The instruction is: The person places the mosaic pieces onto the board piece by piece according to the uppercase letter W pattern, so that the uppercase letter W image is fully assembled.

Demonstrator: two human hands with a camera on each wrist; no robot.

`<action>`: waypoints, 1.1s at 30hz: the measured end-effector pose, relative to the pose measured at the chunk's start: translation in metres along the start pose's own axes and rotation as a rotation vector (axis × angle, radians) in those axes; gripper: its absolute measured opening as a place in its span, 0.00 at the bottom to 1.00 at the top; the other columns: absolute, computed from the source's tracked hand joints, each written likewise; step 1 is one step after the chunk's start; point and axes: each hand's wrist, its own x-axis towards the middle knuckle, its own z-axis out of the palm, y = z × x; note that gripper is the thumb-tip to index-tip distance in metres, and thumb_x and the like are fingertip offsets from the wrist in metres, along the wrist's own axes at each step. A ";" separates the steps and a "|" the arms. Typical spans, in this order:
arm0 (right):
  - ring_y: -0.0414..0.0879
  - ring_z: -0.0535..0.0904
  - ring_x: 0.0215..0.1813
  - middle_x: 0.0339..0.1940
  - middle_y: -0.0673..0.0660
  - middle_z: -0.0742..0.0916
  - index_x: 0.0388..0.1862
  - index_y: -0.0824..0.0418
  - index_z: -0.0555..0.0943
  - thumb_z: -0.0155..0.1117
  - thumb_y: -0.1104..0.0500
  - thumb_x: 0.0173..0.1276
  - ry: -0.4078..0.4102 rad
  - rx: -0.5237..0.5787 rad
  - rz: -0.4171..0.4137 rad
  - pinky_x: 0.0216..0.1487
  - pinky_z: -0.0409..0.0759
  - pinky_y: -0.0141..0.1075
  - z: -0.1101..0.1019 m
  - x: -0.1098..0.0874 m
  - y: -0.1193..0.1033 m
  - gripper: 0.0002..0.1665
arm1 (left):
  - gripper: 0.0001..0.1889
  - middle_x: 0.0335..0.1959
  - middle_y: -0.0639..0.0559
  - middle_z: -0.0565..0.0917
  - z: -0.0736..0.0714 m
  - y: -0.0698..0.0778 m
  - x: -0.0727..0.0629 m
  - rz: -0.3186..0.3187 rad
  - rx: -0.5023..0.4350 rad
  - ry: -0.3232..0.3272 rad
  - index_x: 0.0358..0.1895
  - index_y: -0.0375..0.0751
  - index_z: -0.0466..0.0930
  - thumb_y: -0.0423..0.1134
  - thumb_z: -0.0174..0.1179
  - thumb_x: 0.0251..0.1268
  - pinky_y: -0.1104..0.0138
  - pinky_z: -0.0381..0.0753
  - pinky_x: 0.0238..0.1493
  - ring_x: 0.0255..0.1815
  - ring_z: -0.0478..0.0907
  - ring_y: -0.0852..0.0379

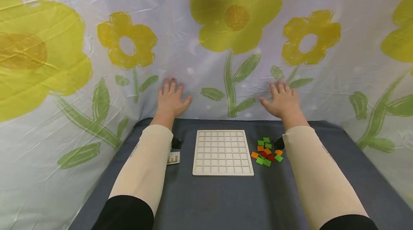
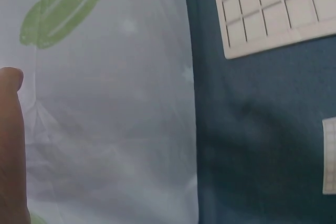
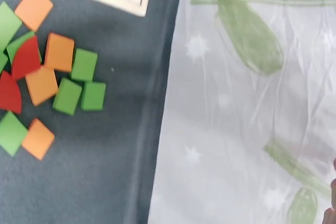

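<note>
Both hands are held out past the far edge of the table, fingers spread, with nothing in them. In the head view the left hand [image 1: 171, 99] is at the left and the right hand [image 1: 281, 101] at the right, before the flowered curtain. Between the forearms lies a pale grid board [image 1: 222, 153] with rows of square recesses. Loose green, orange and red pieces lie in a pile beside it, among them an orange tile [image 3: 59, 52], a green tile [image 3: 84, 65] and a red quarter-round piece [image 3: 26, 59]. A small card with a grid [image 1: 173, 158] is partly hidden by the left sleeve.
The table has a dark grey cloth [image 1: 222, 201]. Behind it hangs a white curtain [image 1: 180, 54] printed with yellow flowers. A black wrist-worn device [image 1: 176, 143] shows by the left sleeve and another [image 1: 278, 144] by the right.
</note>
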 end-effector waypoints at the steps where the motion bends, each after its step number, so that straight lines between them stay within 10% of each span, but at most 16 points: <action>1: 0.72 0.40 0.81 0.83 0.73 0.48 0.86 0.63 0.43 0.43 0.31 0.79 0.000 0.009 -0.003 0.76 0.39 0.67 0.002 0.000 0.000 0.53 | 0.42 0.85 0.41 0.34 0.000 0.002 0.000 0.008 -0.004 0.004 0.85 0.48 0.44 0.67 0.37 0.78 0.41 0.32 0.78 0.83 0.22 0.40; 16: 0.74 0.50 0.79 0.80 0.73 0.59 0.83 0.68 0.52 0.45 0.35 0.82 -0.006 0.200 -0.013 0.73 0.47 0.71 0.053 -0.005 0.003 0.48 | 0.42 0.82 0.34 0.50 0.034 -0.011 -0.021 0.113 -0.182 0.123 0.84 0.43 0.51 0.65 0.45 0.78 0.39 0.51 0.76 0.82 0.40 0.33; 33: 0.73 0.46 0.81 0.82 0.69 0.60 0.84 0.63 0.53 0.56 0.40 0.80 -0.031 0.396 -0.070 0.74 0.43 0.71 0.106 -0.034 -0.006 0.46 | 0.40 0.80 0.37 0.60 0.064 0.011 -0.068 0.173 -0.398 0.188 0.83 0.41 0.55 0.59 0.54 0.77 0.38 0.54 0.75 0.82 0.49 0.36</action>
